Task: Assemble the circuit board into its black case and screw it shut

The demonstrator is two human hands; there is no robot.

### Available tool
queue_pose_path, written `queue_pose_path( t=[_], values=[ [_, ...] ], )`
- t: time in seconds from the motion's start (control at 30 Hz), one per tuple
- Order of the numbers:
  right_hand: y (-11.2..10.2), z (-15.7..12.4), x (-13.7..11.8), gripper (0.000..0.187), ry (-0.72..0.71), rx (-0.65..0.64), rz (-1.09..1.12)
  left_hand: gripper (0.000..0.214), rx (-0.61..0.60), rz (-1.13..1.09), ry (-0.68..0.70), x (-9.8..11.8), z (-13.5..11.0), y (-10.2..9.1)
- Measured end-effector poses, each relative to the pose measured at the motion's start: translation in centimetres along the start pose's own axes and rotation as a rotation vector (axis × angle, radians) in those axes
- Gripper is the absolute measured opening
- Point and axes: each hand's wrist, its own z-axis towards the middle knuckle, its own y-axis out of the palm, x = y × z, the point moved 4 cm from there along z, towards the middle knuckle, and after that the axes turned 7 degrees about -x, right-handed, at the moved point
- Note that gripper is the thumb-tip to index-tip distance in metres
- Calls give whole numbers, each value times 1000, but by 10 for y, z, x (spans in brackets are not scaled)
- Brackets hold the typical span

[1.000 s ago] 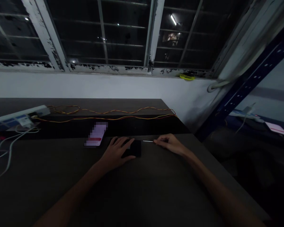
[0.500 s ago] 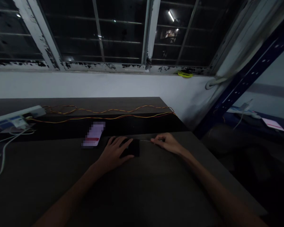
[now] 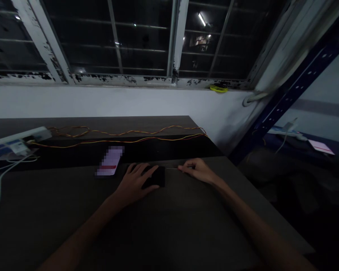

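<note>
My left hand (image 3: 135, 183) lies with fingers spread over a flat black rectangular object (image 3: 159, 178) on the dark desk, partly hiding it. My right hand (image 3: 197, 169) is closed in a pinch to the right of it. From its fingertips a thin, pale, straight rod (image 3: 171, 168) points left towards the black object's right edge. Whether the rod's tip touches that edge is too dark to tell. Beyond my left hand, a phone (image 3: 110, 162) with a lit, pixelated screen rests on the desk.
A white power strip (image 3: 31, 134) with a plugged-in charger and white cables (image 3: 1, 188) is at the left. Twisted yellow-red wires (image 3: 130, 141) run along the desk's back. A blue perforated metal post (image 3: 288, 90) stands at the right, beyond the desk's edge.
The view has shifted slightly, moving the whole scene a little left. Both hands keep nearly the same pose around the black object and the rod.
</note>
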Motion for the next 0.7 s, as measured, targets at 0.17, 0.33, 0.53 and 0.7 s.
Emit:
queue_pose_path(
  t=[0.17, 0.33, 0.53, 0.7],
  values=[
    [0, -1, -1, 47, 0, -15, -4, 63, -10, -26, 1, -2, 1, 0],
    [1, -2, -5, 47, -15, -25, -2, 65, -11, -56, 28, -3, 0, -1],
    [2, -3, -5, 34, -93, -93, 100, 68, -36, -106, 19, -3, -2, -5],
    [1, -2, -2, 31, -147, -131, 147, 73, -59, -139, 1, -5, -3, -6]
  ],
)
